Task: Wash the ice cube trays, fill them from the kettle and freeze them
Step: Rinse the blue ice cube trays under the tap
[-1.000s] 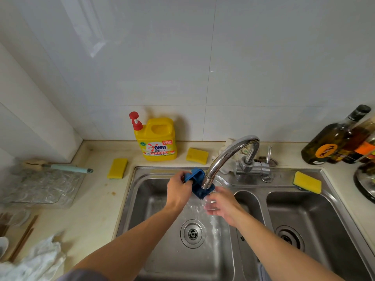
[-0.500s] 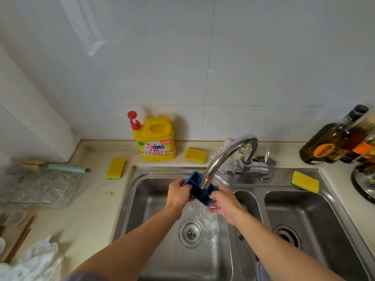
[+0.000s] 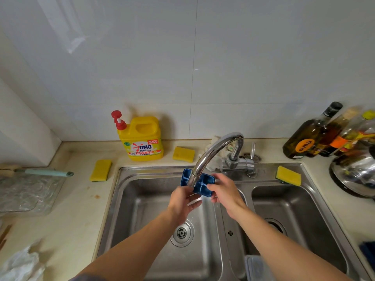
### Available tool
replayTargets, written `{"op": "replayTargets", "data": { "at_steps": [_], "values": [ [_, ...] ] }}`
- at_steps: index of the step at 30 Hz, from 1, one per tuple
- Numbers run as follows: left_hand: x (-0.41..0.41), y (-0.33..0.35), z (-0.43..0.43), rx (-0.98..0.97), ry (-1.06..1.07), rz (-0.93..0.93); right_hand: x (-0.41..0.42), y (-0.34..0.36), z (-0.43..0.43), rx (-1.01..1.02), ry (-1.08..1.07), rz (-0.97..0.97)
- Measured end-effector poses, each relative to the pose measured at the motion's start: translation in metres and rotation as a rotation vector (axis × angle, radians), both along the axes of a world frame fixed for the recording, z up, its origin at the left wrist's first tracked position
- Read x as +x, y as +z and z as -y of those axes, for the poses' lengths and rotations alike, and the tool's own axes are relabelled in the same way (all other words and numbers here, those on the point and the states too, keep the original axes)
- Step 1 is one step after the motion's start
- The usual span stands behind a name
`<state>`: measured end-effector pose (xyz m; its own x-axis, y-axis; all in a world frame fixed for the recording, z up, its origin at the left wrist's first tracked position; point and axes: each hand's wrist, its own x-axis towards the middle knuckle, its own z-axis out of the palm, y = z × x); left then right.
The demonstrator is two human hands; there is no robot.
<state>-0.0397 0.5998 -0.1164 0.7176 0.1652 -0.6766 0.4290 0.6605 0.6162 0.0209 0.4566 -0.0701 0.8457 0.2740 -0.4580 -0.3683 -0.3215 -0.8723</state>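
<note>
Ice cube tray point(image 3: 203, 184), blue, sits over the left basin point(image 3: 142, 220), right under the mouth of the tap spout point(image 3: 213, 153), with both your hands on it.

Closest to you:
- A clear plastic tub point(image 3: 256, 266) lies low by the divider between the basins. It's cut off by the frame and its contents aren't readable.
- A dark blue thing point(image 3: 368, 252) at the right edge is mostly out of frame.
- A white crumpled bundle point(image 3: 20, 264) lies on the counter point(image 3: 77, 216) at bottom left. Cloth or bag, can't tell.

Room to move:
- Left basin: bare steel all round the drain point(image 3: 182, 233), below your forearms.
- Right basin point(image 3: 308, 216): the same round its own drain point(image 3: 276, 226).

Grip:
- Your left hand point(image 3: 182, 201) pinches the tray's near left edge with thumb and fingers.
- Your right hand point(image 3: 225, 191) has its fingers curled round the near right corner.
- The tray is tilted, cells facing you. Can't tell what's in them.
- The spout crosses in front of the tray and hides its middle.
- The tray's far edge is close to the basin's back rim.
- It's blurred under the tray, so I can't confirm a water stream.

Further out:
- A sponge point(image 3: 289, 176) rests on the sink's back rim, right side.
- A second sponge point(image 3: 100, 170) lies on the counter just left of the sink.
- A third sponge point(image 3: 183, 154) is by the wall, beside the yellow detergent jug point(image 3: 142, 138).
- Far left is a clear textured mat point(image 3: 26, 191) with a brush point(image 3: 44, 172) along its far edge.
- Far right is a shiny metal pot point(image 3: 357, 175), cut off and blurred, with bottles point(image 3: 310, 134) behind it against the wall.
</note>
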Motion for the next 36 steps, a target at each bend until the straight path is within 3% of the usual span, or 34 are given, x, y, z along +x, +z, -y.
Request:
{"op": "replayTargets", "data": {
  "at_steps": [8,14,16,20,23,30,36],
  "values": [
    [0.002,0.004,-0.002,0.043,0.02,0.073,-0.008,0.003,-0.009,0.004,0.005,0.063],
    [-0.003,0.005,-0.002,0.071,0.081,0.022,-0.018,-0.004,-0.017,0.009,0.014,-0.008],
    [-0.005,0.006,-0.006,0.178,0.089,0.014,-0.02,-0.006,-0.019,-0.017,0.034,-0.059],
    [-0.007,0.006,-0.02,0.693,-0.068,0.008,-0.018,-0.01,-0.019,-0.052,0.068,-0.166],
    [-0.006,0.013,-0.028,0.929,-0.181,0.029,-0.019,-0.015,-0.023,-0.039,0.099,-0.223],
    [-0.003,0.026,-0.033,1.125,-0.296,0.069,-0.019,-0.025,-0.046,-0.142,0.178,-0.177],
    [0.001,0.026,-0.038,1.138,-0.268,0.043,-0.012,-0.025,-0.057,-0.172,0.178,-0.09]
  ]
}}
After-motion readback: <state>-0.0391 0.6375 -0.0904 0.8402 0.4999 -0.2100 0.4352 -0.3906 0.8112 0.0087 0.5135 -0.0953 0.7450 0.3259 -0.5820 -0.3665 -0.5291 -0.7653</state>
